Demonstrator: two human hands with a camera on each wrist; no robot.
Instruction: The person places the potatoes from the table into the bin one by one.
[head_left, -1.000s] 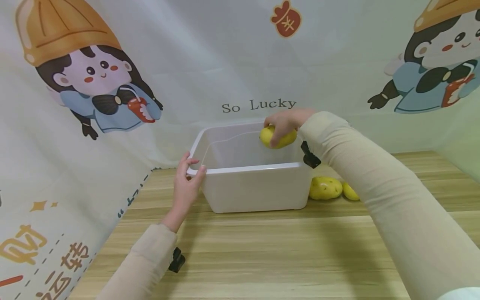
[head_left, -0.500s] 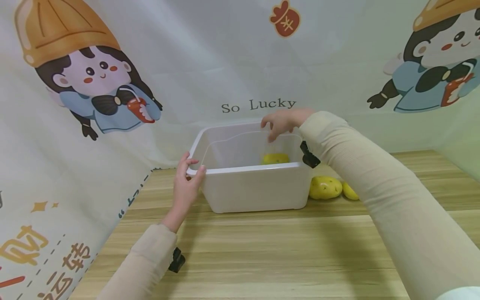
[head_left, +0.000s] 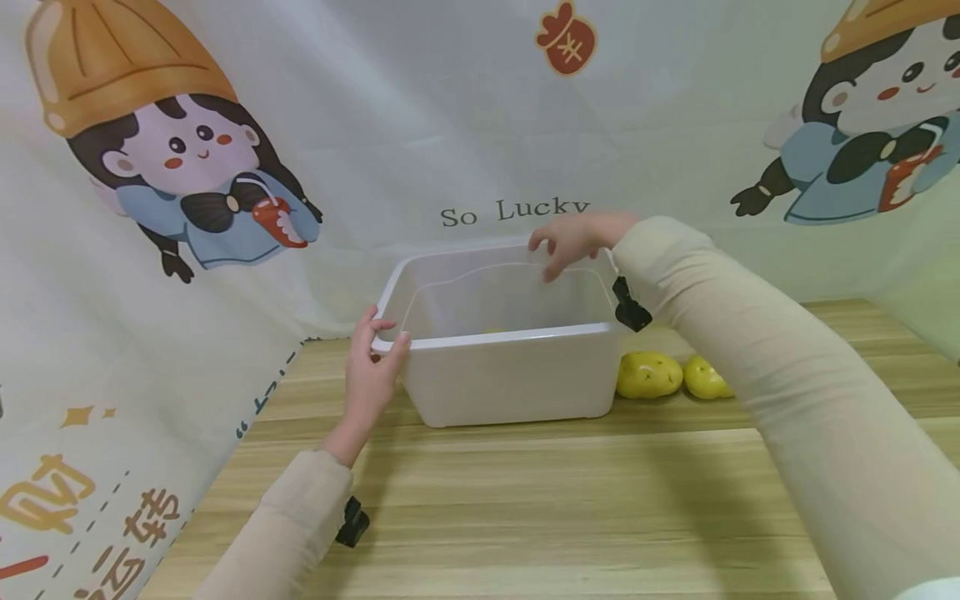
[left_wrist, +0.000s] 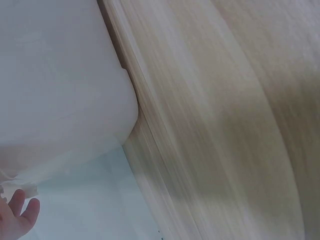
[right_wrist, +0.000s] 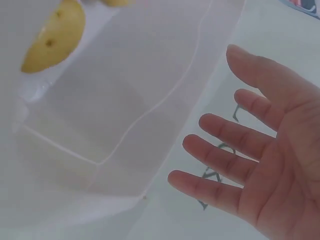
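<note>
My left hand (head_left: 370,375) grips the rim of a white plastic bin (head_left: 517,379) at its near left corner, thumb and fingers on either side of the edge. Above the right part of the bin hovers my right hand (head_left: 573,242), holding nothing. In the right wrist view its fingers (right_wrist: 220,192) are spread and relaxed. A yellow potato (right_wrist: 57,37) lies inside the bin there, with part of another potato (right_wrist: 117,2) at the frame's top edge. From the head view the front wall hides nearly all of the bin's contents.
Two more potatoes (head_left: 649,375) sit on the wooden table (head_left: 510,508) just right of the bin, the farther one (head_left: 707,378) partly covered by my right sleeve (head_left: 780,375). Behind the bin hangs a printed white cloth (head_left: 420,125), which also runs down the left side.
The right hand has let go of a potato, which dropped into the bin and passed out of sight behind its front wall. That hand has shifted slightly right. The left hand stays put.
</note>
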